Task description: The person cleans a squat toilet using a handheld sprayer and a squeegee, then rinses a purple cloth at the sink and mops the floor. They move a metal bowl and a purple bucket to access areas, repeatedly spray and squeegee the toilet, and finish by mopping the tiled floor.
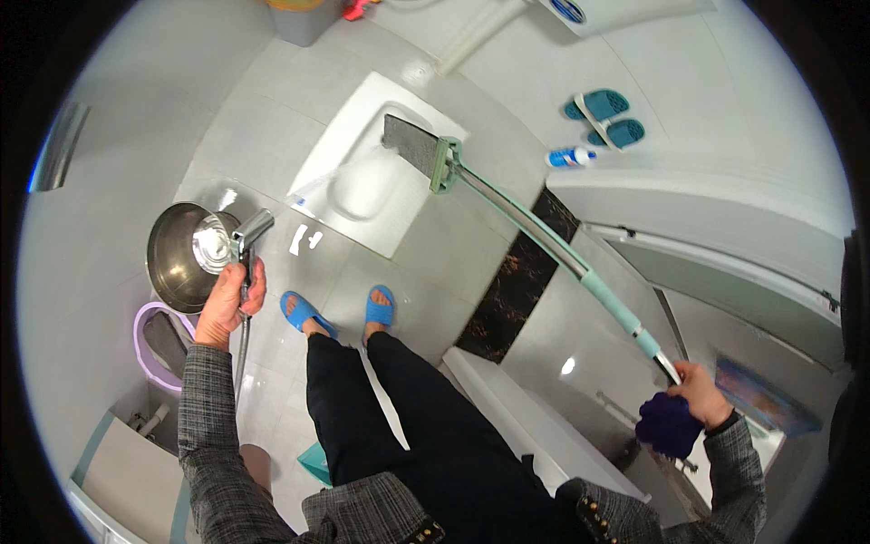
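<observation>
My left hand (228, 299) grips a chrome handheld sprayer (254, 228) with a metal hose (242, 353) trailing below it. Water fans out from the nozzle towards the mop head. In my right hand (701, 398) is the metal upper end of a flat mop's green pole (557, 248). The mop's dark grey pad (410, 144), in a green frame (445, 165), is held over the white squat toilet (370, 238). A dark purple object (669, 425), perhaps cloth, appears just beside my right hand.
A steel basin (178, 272) and a purple-rimmed tub (139, 336) stand on the left. Teal slippers (615, 119) rest against the far wall near a blue-and-white bottle (567, 158). A grey bin (306, 24) is at the back. A dark threshold strip (503, 306) crosses the doorway.
</observation>
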{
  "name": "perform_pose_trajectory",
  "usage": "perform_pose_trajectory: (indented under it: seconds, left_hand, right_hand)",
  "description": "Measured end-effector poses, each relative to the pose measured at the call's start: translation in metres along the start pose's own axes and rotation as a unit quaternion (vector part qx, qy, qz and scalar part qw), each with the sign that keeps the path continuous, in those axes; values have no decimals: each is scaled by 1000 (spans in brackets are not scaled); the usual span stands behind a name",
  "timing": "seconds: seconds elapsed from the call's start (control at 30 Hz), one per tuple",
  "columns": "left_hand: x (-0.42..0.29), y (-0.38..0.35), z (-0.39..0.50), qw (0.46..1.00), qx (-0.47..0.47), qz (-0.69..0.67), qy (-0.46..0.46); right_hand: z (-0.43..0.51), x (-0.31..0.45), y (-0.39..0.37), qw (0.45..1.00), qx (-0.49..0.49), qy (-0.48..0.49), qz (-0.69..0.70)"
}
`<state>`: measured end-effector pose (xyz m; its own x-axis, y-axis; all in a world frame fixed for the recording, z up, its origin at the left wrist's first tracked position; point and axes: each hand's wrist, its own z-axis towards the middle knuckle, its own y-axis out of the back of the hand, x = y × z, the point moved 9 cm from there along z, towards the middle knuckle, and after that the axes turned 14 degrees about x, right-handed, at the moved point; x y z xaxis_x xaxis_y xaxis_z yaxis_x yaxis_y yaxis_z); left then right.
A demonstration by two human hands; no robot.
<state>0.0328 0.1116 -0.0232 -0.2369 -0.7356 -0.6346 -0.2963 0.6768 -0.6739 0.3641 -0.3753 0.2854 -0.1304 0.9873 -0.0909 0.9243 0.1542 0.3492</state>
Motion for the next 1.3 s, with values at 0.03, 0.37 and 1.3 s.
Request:
perform_pose_trajectory:
  seconds: [0.03,0.37,1.3]
  left_hand:
    - [-3,0,-1,1000,5,-3,-6]
    - [-16,32,-20,995,-38,-33,-85]
    - [69,4,31,997,-26,-8,67]
  right_hand:
    - [5,3,-6,1000,13,12,20]
    - [50,98,63,940,-223,171,-195]
    - [69,80,3,980,-19,132,151]
